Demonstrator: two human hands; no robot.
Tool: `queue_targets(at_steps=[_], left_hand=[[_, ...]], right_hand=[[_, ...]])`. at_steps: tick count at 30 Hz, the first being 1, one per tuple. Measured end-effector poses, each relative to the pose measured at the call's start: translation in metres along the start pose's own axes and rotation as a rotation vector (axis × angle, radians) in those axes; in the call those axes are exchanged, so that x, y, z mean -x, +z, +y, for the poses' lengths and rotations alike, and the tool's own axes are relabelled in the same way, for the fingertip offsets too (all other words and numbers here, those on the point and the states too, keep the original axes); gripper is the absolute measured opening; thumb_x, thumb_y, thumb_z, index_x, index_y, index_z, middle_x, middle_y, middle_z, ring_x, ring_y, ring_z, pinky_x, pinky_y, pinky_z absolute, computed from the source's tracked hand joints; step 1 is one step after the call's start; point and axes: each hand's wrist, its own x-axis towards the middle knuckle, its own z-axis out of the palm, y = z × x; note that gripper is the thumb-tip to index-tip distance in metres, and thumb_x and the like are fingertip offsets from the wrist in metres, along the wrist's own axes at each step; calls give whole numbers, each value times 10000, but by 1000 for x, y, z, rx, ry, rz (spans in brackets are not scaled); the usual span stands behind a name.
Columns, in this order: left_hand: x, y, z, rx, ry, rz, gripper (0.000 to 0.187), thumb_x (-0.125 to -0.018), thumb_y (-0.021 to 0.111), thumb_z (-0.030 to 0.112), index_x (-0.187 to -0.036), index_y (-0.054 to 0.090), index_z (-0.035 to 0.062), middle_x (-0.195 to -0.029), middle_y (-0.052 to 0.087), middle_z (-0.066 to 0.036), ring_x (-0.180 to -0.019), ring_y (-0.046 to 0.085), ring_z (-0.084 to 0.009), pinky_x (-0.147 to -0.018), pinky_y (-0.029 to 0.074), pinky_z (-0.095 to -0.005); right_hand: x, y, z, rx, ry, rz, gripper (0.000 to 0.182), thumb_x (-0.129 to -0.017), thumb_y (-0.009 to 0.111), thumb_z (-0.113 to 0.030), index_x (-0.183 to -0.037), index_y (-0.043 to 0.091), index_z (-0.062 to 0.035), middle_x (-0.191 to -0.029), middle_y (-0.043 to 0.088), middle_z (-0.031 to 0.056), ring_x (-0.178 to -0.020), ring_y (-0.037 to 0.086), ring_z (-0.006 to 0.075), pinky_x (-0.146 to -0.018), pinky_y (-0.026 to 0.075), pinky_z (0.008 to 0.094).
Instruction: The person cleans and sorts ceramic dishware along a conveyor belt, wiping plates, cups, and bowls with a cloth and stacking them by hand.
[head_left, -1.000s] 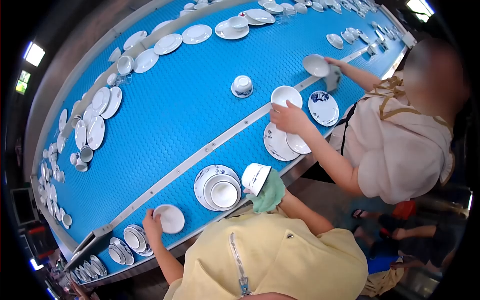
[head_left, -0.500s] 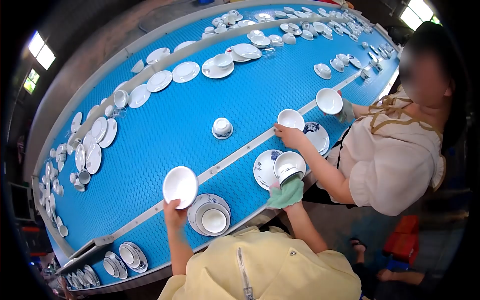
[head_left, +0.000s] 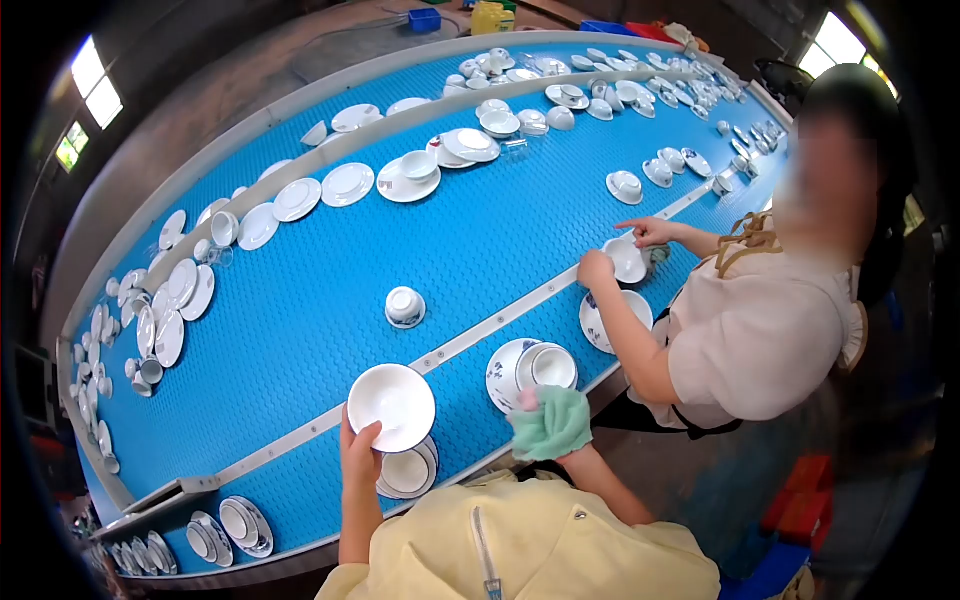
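My left hand [head_left: 362,455] grips a white bowl [head_left: 392,408] by its rim, thumb inside, with the hollow facing up towards me. Below that bowl, partly covered by it, a stack of smaller bowls [head_left: 405,472] rests on the belt. My right hand [head_left: 530,402] is wrapped in a pale green cloth [head_left: 552,428], just in front of a blue-patterned plate [head_left: 503,378]. Nested white bowls [head_left: 553,367] sit on that plate, and the cloth overlaps their near side in this view.
A co-worker [head_left: 745,350] at my right handles a white bowl [head_left: 626,260] over another patterned plate [head_left: 590,322]. A metal divider [head_left: 500,318] runs along the blue belt [head_left: 330,260]. Beyond it stands a small cup [head_left: 404,305]. Stacked dishes [head_left: 245,525] stand at the lower left.
The bowl in my left hand has moved right and turned more towards me. My right hand and cloth have shifted left and down, away from the bowl they touched. The co-worker's hands came together.
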Motion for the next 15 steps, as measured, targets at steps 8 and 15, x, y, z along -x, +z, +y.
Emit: queue_targets(at_steps=[8,15], left_hand=[[1,80,-33,-541,215,-510,740,-716,699,178,-1328,305,46,-1204,463,-111,-1039,503,-196,-835,443,-318],[-16,123,-52,-264,28,-700,625,-818,629,288,-1321,332,65,-1085,554,-127,-910,565,-203,-794,462,-334]], right_hand=[[-17,41,-53,409,-474,-140,298,-886,434,-231,-1056,512,1,-921,578,73,-833,566,159,-739,477,297],[-14,-33,-81,-433,7,-214,469,-881,405,-356,-1123,495,36,-1076,565,136,-930,581,209,-810,496,351]])
